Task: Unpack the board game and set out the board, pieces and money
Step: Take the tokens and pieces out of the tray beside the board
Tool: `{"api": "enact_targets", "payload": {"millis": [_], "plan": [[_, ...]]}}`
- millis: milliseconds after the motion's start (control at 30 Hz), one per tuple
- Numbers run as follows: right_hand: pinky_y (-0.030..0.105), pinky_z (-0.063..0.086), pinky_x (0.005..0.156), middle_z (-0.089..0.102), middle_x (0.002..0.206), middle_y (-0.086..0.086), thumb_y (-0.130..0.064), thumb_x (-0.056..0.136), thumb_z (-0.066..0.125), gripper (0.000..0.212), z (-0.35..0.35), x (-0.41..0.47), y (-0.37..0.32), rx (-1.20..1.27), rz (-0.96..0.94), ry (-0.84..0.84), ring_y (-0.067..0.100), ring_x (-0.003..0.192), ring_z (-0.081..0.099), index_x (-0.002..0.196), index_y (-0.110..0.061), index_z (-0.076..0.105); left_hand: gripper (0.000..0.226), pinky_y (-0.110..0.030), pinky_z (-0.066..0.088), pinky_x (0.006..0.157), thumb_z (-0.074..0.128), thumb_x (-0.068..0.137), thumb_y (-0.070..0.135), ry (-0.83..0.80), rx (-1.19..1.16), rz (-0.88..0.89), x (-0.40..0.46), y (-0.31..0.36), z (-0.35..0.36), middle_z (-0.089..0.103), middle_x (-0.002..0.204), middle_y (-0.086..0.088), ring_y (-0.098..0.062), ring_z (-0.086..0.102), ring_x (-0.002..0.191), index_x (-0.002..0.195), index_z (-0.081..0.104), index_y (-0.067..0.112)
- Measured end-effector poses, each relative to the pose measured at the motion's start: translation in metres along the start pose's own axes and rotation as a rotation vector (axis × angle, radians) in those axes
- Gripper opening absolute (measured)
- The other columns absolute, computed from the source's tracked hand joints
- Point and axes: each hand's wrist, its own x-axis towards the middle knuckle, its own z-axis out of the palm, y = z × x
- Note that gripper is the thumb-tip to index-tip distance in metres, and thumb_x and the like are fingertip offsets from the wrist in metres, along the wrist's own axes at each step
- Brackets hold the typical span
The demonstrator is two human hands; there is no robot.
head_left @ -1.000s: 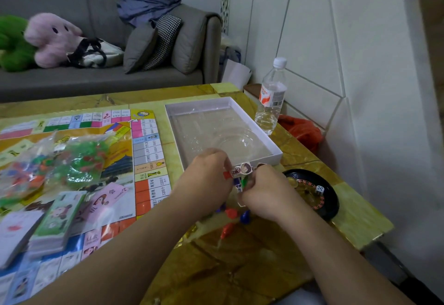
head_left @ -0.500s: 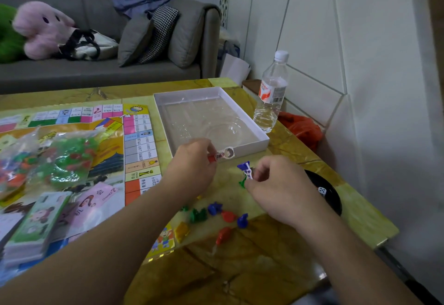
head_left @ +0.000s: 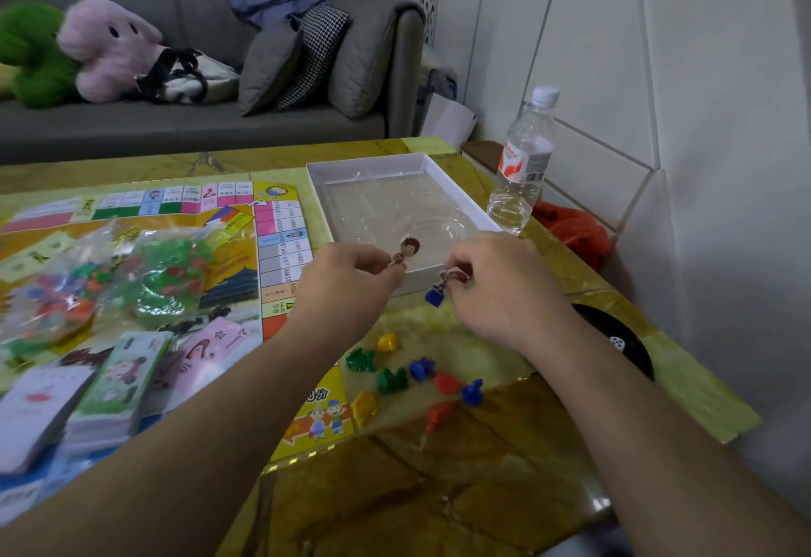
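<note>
Drawn further apart since half a second ago: left hand (head_left: 351, 282) pinching a cardboard character token (head_left: 406, 250), right hand (head_left: 500, 289) pinching another token seated in a blue stand (head_left: 434, 295), both raised over the table's right side, just before the emptied box (head_left: 373, 168), probably for fitting figures into bases. Loose stands (head_left: 412, 381) scattered near the front edge, within reach. Board (head_left: 281, 227) unfolded on the left, carrying bagged pieces (head_left: 145, 275) and money stacks (head_left: 118, 390), not yet sorted.
</note>
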Motion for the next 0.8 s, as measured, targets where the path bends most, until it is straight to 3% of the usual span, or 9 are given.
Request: {"api": "enact_targets", "payload": {"millis": [100,167,267,367,500,667,800], "plan": [[0.044,0.037,0.098,0.060,0.099,-0.003,-0.018,0.090,0.063,0.013,0.004,0.004,-0.005,-0.186,-0.020,-0.126,0.024,0.103,0.052,0.089,-0.031,0.065,0.013,-0.017,0.045,0.048,0.072,0.094,0.039,-0.033,0.039,0.013,-0.004,0.001,0.007,0.072,0.077,0.016,0.002,0.063,0.063,0.097,0.082,0.031],[0.044,0.035,0.098,0.056,0.099,-0.001,-0.018,0.088,0.062,0.013,0.004,0.005,-0.006,-0.261,-0.024,-0.182,0.025,0.104,0.048,0.089,-0.031,0.060,0.012,-0.015,0.047,0.050,0.071,0.095,0.034,-0.060,0.089,0.043,-0.005,0.000,0.012,0.073,0.078,0.016,0.000,0.065,0.068,0.100,0.082,0.032],[0.044,0.035,0.098,0.056,0.101,-0.001,-0.020,0.087,0.062,0.014,0.003,0.007,-0.006,-0.318,-0.025,-0.217,0.026,0.107,0.048,0.097,-0.028,0.068,0.008,-0.016,0.048,0.055,0.074,0.093,0.030,-0.063,0.162,0.074,-0.006,-0.003,0.019,0.073,0.076,0.013,-0.004,0.068,0.072,0.094,0.082,0.030],[0.045,0.036,0.101,0.058,0.104,0.000,-0.020,0.087,0.062,0.023,0.002,0.008,-0.005,-0.341,-0.021,-0.220,0.026,0.109,0.050,0.106,-0.030,0.072,0.007,-0.028,0.057,0.060,0.074,0.092,0.024,-0.045,0.291,0.113,-0.004,-0.007,0.028,0.071,0.077,0.007,-0.011,0.067,0.074,0.087,0.079,0.024],[0.047,0.037,0.102,0.060,0.106,0.000,-0.022,0.087,0.063,0.026,0.001,0.010,-0.002,-0.380,-0.038,-0.194,0.028,0.111,0.051,0.109,-0.031,0.072,0.011,-0.040,0.064,0.068,0.071,0.092,0.021,-0.077,0.400,0.107,0.002,-0.009,0.036,0.071,0.081,0.003,-0.017,0.068,0.073,0.095,0.080,0.027],[0.046,0.034,0.104,0.059,0.111,0.001,-0.020,0.086,0.061,0.030,0.003,0.006,-0.002,-0.327,-0.009,-0.247,0.027,0.115,0.050,0.114,-0.029,0.069,0.020,-0.039,0.064,0.069,0.070,0.093,0.019,-0.126,0.470,0.115,0.003,-0.007,0.040,0.073,0.091,0.003,-0.017,0.069,0.075,0.108,0.078,0.030],[0.046,0.030,0.113,0.056,0.132,-0.001,-0.022,0.084,0.061,0.050,-0.015,-0.003,-0.005,-0.233,0.033,-0.279,0.028,0.131,0.043,0.133,-0.030,0.058,0.027,-0.033,0.062,0.069,0.069,0.091,0.018,-0.111,0.428,0.093,-0.001,-0.006,0.035,0.073,0.099,0.004,-0.015,0.068,0.083,0.116,0.075,0.029]]}}
